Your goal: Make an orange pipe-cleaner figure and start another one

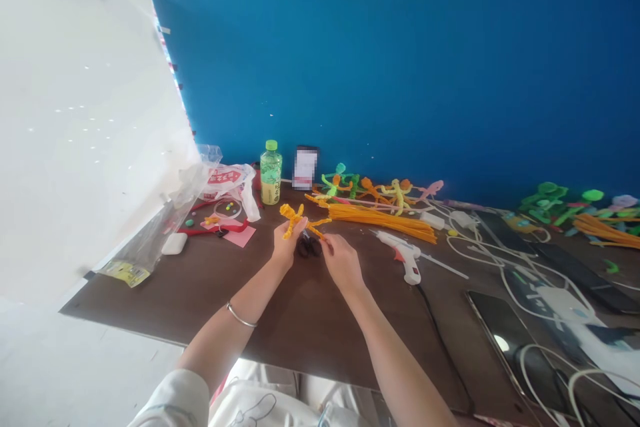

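Orange pipe-cleaner figure (290, 219) sits above the middle of a dark brown tabletop (310, 313), held in the left hand (284, 243); the right hand (341, 260) pinches the end of one of its strands. Behind the table rises a plain blue wall (380, 47), with a white panel (85, 100) at the left and a pale floor (60, 360) below it.

Between the hands lie scissors (309, 247) with black handles, their blades partly hidden. The fingers cover part of the figure, so its full shape is hard to make out. The standing phone's screen (305, 168) is pixelated, and the pile of green fuzzy pieces and orange stems (607, 230) runs off the right edge.

Fuzzy orange stems lie in a long, straight bundle (383, 222); bent, knob-headed figures (399, 195) in yellow, orange and green crowd behind it. Nearby are a white plastic glue gun (407, 255), a clear green-capped bottle (271, 177), crinkled plastic bags (233, 180) and a flat pink paper square (241, 235).
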`<action>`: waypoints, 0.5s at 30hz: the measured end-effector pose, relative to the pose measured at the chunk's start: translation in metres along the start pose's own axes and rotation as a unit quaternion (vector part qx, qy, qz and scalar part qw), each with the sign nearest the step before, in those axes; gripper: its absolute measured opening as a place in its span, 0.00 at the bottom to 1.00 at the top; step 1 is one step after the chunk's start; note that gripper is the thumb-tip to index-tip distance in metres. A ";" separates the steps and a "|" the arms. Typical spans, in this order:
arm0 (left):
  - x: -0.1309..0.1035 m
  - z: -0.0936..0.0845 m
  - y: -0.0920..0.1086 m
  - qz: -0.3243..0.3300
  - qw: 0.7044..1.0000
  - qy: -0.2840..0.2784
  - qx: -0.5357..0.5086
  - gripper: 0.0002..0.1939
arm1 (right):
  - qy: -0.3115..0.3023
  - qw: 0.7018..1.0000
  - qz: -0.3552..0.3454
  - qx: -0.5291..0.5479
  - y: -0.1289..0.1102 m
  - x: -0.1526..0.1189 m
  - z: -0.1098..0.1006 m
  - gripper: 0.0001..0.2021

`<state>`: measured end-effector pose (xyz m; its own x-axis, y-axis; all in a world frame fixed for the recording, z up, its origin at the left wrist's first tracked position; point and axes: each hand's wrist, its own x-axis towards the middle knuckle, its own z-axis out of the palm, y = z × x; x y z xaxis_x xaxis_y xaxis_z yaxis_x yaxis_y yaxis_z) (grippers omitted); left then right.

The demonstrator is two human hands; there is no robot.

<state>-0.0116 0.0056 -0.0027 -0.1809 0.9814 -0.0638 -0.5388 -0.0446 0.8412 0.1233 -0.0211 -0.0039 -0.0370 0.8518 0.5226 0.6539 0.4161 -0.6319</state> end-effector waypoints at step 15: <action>0.005 -0.002 0.002 -0.039 0.990 -0.069 -0.114 0.12 | -0.259 0.563 0.467 0.631 -0.010 0.007 -0.003 0.18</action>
<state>-0.0150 0.0105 -0.0024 -0.0250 0.9990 -0.0372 -0.7209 0.0078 0.6929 0.1184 -0.0199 0.0076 -0.5507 0.7298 -0.4051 -0.4749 -0.6731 -0.5669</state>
